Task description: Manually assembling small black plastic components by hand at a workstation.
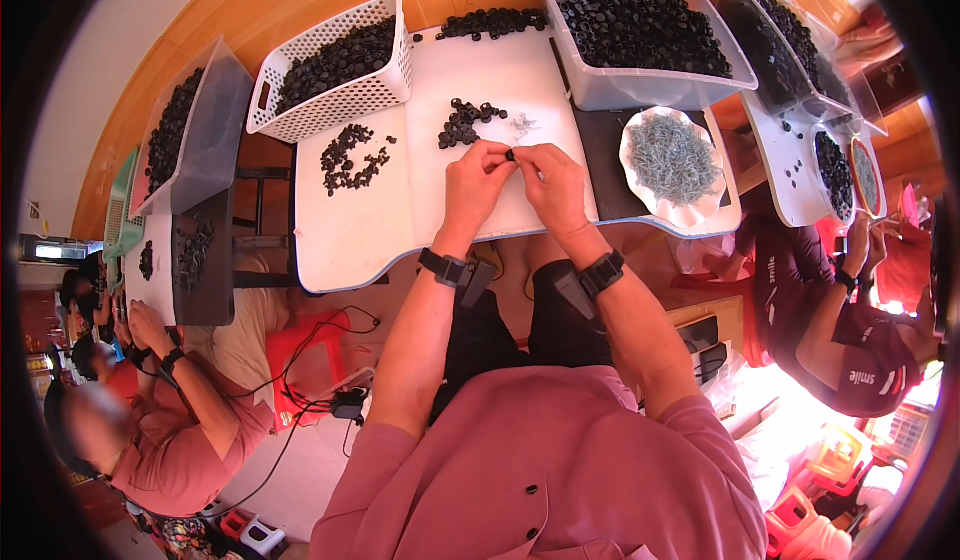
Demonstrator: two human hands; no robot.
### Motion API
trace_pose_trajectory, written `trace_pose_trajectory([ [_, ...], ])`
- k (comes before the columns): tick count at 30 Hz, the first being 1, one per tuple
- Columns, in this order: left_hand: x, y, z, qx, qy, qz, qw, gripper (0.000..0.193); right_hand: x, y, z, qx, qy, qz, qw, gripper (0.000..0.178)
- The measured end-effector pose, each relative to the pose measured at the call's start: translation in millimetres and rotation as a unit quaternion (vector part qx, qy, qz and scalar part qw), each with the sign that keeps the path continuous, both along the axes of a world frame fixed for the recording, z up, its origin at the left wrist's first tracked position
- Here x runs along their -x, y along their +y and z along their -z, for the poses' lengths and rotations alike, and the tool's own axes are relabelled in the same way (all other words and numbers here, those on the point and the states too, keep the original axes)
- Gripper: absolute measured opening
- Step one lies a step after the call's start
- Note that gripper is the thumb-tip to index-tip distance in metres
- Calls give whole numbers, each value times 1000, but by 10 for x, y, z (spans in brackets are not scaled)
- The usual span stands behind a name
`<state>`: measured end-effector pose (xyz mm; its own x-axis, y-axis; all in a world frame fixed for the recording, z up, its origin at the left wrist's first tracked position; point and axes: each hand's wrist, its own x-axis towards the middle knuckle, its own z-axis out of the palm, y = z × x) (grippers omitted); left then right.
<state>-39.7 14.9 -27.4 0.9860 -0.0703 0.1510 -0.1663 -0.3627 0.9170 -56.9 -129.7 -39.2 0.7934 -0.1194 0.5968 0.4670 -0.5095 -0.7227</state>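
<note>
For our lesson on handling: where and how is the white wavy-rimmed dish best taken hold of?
Probably grip the white dish by its rim, two-handed, from left and right: the rim shows around the heaped metal pieces; opposite holds should keep it level.

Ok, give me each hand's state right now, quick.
Left hand: closed, pinching a small black piece.
Right hand: closed, at the same piece; whether it grips anything else cannot be told.

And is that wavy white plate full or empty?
Full: thin silvery pieces are heaped across the plate, leaving mostly its edge bare.
</note>
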Motion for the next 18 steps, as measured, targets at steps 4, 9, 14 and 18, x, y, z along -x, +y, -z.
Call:
trace_pose_trajectory([
  [4, -34, 13, 5, 3, 6, -3, 1000, 24, -4, 5, 18, 35, -38, -21, 998, 17],
  [9, -114, 130, 80, 55, 12, 41, 998, 28, 14, 23, 0, 58, -46, -32, 997, 17],
  [14, -156, 166, 37, 140, 117, 83, 980, 29, 35, 27, -28, 43, -56, -29, 997, 23],
  [18, -175, 175, 29, 141, 123, 84, 979, 28, 28, 15, 32, 14, -28, -54, 998, 23],
])
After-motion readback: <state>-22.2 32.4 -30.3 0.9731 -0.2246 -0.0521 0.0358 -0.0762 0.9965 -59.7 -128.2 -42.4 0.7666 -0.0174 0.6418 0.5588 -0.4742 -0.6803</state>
